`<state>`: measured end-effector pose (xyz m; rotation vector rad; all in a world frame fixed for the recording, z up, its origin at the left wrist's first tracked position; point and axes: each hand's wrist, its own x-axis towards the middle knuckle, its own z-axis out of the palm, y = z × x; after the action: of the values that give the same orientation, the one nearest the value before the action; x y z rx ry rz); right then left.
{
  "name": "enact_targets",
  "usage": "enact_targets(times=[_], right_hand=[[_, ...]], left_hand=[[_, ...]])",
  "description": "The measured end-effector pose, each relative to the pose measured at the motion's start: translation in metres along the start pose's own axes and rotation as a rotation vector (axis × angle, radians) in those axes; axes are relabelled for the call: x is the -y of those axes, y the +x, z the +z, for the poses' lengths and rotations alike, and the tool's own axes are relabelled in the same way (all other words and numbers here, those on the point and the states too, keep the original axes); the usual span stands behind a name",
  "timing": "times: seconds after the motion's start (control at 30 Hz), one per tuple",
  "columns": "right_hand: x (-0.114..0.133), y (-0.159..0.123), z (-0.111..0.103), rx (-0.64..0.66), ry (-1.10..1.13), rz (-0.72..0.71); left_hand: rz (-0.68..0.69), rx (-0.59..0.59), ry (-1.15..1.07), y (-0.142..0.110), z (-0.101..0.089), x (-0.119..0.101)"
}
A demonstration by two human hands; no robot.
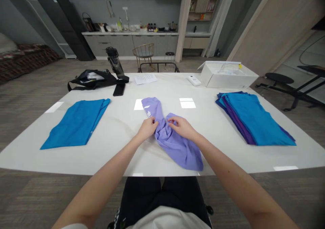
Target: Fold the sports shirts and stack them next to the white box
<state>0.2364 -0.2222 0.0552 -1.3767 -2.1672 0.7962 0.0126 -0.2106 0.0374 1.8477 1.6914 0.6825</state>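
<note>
A lavender cloth [175,141] lies bunched and twisted on the white table in front of me, with a white print near its far left end. At its left edge, my left hand [148,127] pinches the fabric between thumb and fingers. My right hand [181,126] grips a fold of the same cloth from the right, its fingers curled. Between the two hands the fabric is gathered into a crumpled knot-like bunch. The cloth's wider end spreads toward the table's near edge. Whether it is a shirt or another item cannot be made out.
On the white table [114,158], a folded blue cloth [78,122] lies left and a stack of blue and purple cloths [256,117] right. Farther back are a black bag [88,78], bottle [115,61], phone [119,89], paper [145,79] and white box [225,76].
</note>
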Motion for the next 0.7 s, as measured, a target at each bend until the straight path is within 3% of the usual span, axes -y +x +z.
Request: enact_targets(times=[0.07,0.17,0.27,0.37,0.43,0.53,0.6,0.7], right_hand=[[-0.015,0.014,-0.002,-0.037,-0.202,0.094],[-0.022,0.022,-0.002,0.107,-0.326,0.155],[-0.005,0.017,0.001,0.239,-0.250,0.077],[0.021,0.010,0.006,0.415,0.004,-0.027],[0.034,0.012,0.010,0.458,0.123,-0.065],[0.038,0.032,0.022,0.212,0.034,-0.029],[0.036,0.051,0.035,0.046,-0.106,0.059],[0.037,0.077,0.059,0.048,-0.246,0.196]], left_hand=[[0.012,-0.049,-0.050,-0.007,-0.009,0.014],[-0.036,-0.158,-0.053,-0.011,-0.027,0.044],[-0.169,-0.269,0.053,-0.007,-0.051,0.075],[-0.242,-0.373,0.266,-0.002,-0.070,0.089],[-0.123,-0.402,0.397,0.000,-0.076,0.081],[0.081,-0.255,0.536,-0.001,-0.072,0.055],[0.071,-0.136,0.611,-0.001,-0.065,0.037],[-0.018,-0.053,0.648,0.001,-0.055,0.026]])
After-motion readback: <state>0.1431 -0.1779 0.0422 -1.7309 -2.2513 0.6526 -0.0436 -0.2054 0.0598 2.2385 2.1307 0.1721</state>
